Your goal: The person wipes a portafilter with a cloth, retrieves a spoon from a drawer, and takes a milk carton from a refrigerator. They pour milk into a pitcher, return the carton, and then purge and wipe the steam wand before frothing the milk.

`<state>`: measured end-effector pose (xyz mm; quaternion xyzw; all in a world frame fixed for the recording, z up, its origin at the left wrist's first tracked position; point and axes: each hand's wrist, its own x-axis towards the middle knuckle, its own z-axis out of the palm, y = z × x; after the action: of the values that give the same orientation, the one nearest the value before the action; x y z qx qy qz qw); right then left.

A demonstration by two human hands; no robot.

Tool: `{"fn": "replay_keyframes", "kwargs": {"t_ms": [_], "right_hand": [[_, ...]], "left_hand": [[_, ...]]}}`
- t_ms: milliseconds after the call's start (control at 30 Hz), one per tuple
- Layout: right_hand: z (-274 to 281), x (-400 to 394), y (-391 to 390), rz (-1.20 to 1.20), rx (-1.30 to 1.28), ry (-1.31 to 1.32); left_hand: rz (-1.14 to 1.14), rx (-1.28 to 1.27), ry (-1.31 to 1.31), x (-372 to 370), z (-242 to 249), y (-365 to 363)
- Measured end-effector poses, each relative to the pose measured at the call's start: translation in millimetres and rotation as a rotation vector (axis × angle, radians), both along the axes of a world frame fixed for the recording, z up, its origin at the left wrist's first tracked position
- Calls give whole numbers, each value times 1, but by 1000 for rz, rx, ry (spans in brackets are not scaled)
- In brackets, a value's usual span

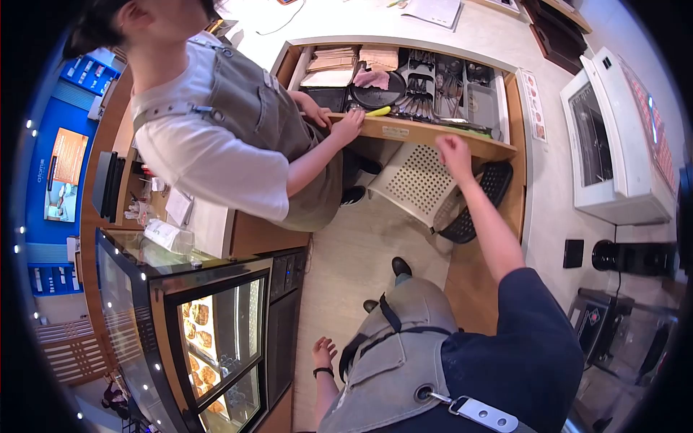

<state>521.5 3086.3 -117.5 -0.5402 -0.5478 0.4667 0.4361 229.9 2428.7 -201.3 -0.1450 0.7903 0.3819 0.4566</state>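
"Where was the right hand [453, 157]?"

"At the front of the open drawer [415, 134], fingers curled; I couldn't tell whether they gripped the wood. The left hand [324, 352] hung low, empty, fingers apart."

"Any advice?"

"A slow, even touch seemed wisest, with the co-worker's hand [348, 127] on that same edge."

"And the materials?"

"Flat wood-toned front, slim shiny cutlery [420, 105], a crumpled pink cloth [372, 79] on a round black tray [390, 91]; below, a cream panel [422, 177] pierced with holes."
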Motion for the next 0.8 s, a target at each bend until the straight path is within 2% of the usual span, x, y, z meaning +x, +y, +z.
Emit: {"fn": "replay_keyframes", "kwargs": {"t_ms": [67, 133, 267, 367, 400, 433, 467, 500, 567, 600, 633, 700, 800], "right_hand": [[-20, -8, 91, -136, -170, -12], [-43, -15, 157, -129, -236, -13], [-79, -36, 228, -186, -473, -123], [-94, -39, 249, -179, -481, -134], [-102, -40, 262, -263, -420, -318], [-101, -35, 265, -356, -88, -594], [-89, -30, 269, -465, -73, -610], [-91, -17, 280, -492, -173, -612], [-103, 14, 303, -364, -167, -753], [-108, 21, 311, -370, -180, -785], [-114, 25, 320, -374, -192, -819], [-121, 26, 334, -340, -221, -858], [-120, 16, 347, -300, -271, -928]], "left_hand": [[42, -11, 8, 7, 0, -9], [56, -41, 16, 11, 3, -18], [112, -144, 38, 29, 12, -38], [148, -223, 32, 43, 19, -51], [155, -241, 26, 48, 23, -55], [160, -261, 19, 52, 26, -63], [165, -269, 20, 55, 28, -68], [172, -276, 22, 58, 29, -76], [209, -310, 27, 66, 28, -90], [222, -289, -98, 67, 31, -100], [236, -267, -225, 67, 33, -109], [178, -323, -292, 65, 27, -115], [162, -333, -294, 65, 23, -120]]}}
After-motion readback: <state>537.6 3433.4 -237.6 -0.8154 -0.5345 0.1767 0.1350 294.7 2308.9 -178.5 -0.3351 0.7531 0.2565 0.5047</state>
